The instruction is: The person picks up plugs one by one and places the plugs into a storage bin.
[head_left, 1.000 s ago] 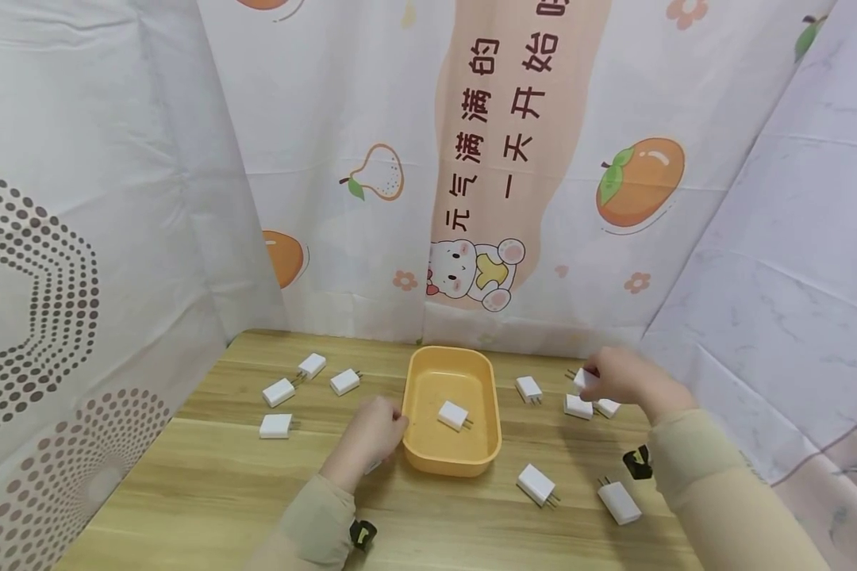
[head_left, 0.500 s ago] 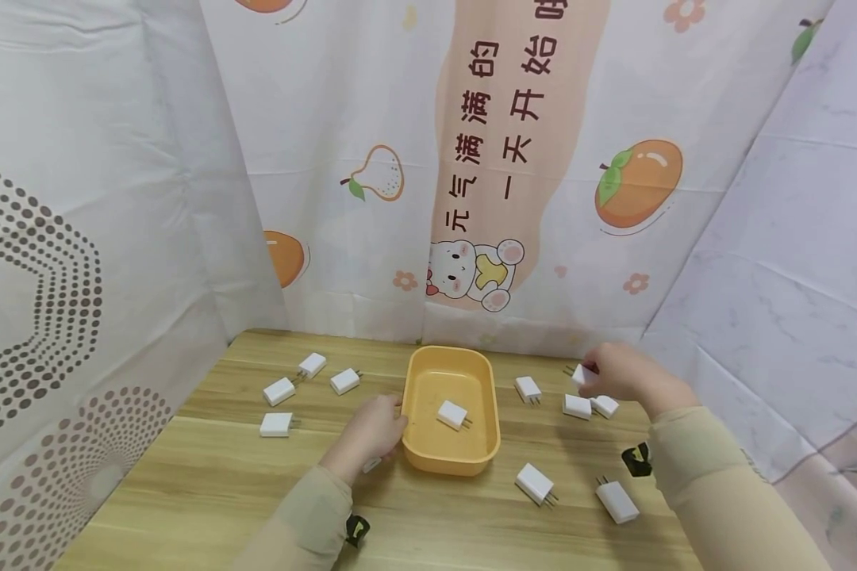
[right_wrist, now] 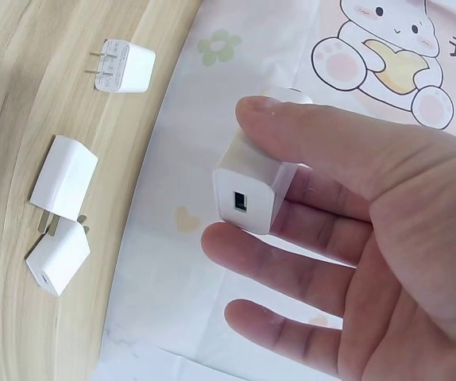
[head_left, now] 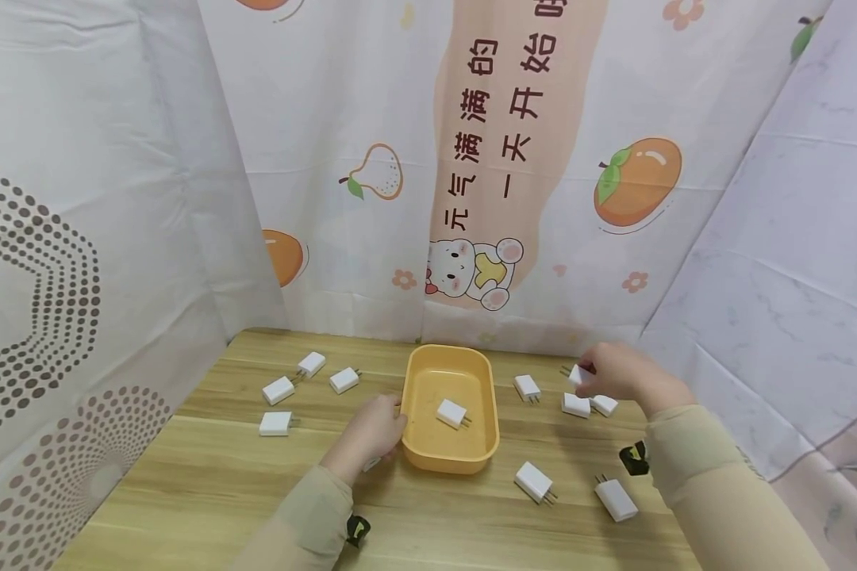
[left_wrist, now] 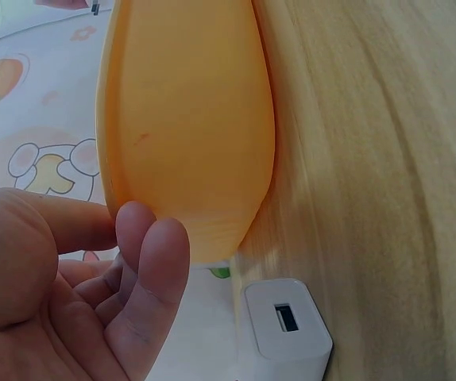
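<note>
My left hand [head_left: 373, 428] pinches the left rim of a yellow plastic bin [head_left: 417, 456]; the left wrist view shows thumb and fingertips at its edge. A single white USB wall charger [head_left: 452, 413] lies in the bin. Below that hand is another charger [left_wrist: 287, 329], mostly hidden in the head view. Over the table's right side, my right hand [head_left: 624, 374] holds a white charger between thumb and fingers, its USB port facing the right wrist camera. This held charger [right_wrist: 248, 186] is off the table. Two chargers lie just below it, one being a charger [head_left: 576, 405] with its prongs hidden.
Several chargers lie left of the bin, including a charger [head_left: 276, 424]. To the right are a charger [head_left: 527, 388] near the back, a charger [head_left: 534, 482] and a charger [head_left: 616, 500] nearer the front. Printed curtains [head_left: 357, 262] border the wooden table [head_left: 186, 476].
My right hand and its charger have shifted very slightly left and up. The left hand stays at the bin's rim, and the bin has not visibly moved.
</note>
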A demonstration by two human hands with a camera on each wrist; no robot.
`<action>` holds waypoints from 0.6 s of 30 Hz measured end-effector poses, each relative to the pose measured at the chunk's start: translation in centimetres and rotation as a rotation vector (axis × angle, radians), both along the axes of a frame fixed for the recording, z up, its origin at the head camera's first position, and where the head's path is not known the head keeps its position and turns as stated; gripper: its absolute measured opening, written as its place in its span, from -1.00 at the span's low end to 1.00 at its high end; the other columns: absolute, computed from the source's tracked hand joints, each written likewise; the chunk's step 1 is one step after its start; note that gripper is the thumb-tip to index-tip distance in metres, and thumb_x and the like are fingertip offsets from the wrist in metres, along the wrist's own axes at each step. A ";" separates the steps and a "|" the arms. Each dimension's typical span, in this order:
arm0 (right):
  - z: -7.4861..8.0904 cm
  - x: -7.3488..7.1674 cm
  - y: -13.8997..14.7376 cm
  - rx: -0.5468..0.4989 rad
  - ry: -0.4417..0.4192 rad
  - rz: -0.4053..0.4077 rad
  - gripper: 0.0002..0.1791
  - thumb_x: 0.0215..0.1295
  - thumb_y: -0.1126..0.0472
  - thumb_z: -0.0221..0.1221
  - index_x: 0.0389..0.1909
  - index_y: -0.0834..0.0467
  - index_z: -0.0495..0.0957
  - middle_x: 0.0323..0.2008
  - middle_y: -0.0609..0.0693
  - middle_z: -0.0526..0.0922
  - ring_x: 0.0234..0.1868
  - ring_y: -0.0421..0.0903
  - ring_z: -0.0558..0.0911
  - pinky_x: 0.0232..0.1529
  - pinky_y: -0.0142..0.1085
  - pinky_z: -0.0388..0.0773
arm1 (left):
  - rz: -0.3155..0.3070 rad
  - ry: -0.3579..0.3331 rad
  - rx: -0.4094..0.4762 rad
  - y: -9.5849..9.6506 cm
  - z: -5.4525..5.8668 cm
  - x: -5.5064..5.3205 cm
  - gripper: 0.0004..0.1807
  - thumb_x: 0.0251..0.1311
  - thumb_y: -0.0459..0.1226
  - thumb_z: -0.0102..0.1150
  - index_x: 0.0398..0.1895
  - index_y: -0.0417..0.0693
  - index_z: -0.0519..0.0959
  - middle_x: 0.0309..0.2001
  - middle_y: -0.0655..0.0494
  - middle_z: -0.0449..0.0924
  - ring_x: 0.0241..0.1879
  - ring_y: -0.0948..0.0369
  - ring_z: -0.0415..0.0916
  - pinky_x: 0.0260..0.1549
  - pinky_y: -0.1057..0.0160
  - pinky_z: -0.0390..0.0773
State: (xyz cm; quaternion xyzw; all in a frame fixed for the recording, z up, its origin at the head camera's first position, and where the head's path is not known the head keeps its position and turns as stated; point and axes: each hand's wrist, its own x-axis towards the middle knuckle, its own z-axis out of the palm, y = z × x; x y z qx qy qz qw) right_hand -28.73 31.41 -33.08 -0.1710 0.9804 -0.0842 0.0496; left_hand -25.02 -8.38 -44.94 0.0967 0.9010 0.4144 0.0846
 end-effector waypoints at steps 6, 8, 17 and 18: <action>-0.1 -0.2 -0.7 0.015 0.004 0.019 -0.63 0.07 0.10 0.49 -0.60 0.04 0.44 -0.63 -0.12 0.36 -0.54 -0.15 0.35 -0.46 -0.23 0.27 | 0.001 -0.008 0.000 -0.1 0.1 0.1 -0.48 0.50 -0.30 -0.03 0.43 -0.37 0.32 -0.69 0.01 0.57 -0.78 0.16 0.51 -0.78 0.29 0.44; -0.1 -0.3 -1.0 0.016 -0.002 0.018 -0.61 0.08 0.10 0.48 -0.61 0.04 0.40 -0.64 -0.13 0.31 -0.55 -0.15 0.32 -0.48 -0.23 0.24 | 0.004 -0.013 0.000 -0.1 0.2 0.1 -0.49 0.50 -0.31 -0.02 0.43 -0.37 0.33 -0.69 -0.01 0.58 -0.79 0.17 0.50 -0.78 0.28 0.44; -0.5 -1.2 -3.6 0.039 0.030 0.039 -0.64 0.03 0.10 0.47 -0.63 0.04 0.44 -0.64 -0.12 0.38 -0.56 -0.13 0.34 -0.48 -0.22 0.26 | 0.005 -0.008 -0.014 0.0 0.4 0.1 -0.49 0.49 -0.31 -0.03 0.42 -0.37 0.34 -0.68 -0.02 0.59 -0.80 0.17 0.50 -0.78 0.29 0.42; -0.6 -1.3 -4.1 0.041 0.031 0.043 -0.66 0.03 0.09 0.48 -0.62 0.04 0.46 -0.63 -0.12 0.39 -0.55 -0.13 0.35 -0.47 -0.21 0.26 | 0.004 -0.008 -0.015 0.0 0.4 0.1 -0.49 0.49 -0.31 -0.03 0.42 -0.37 0.34 -0.69 -0.02 0.58 -0.80 0.18 0.49 -0.78 0.29 0.41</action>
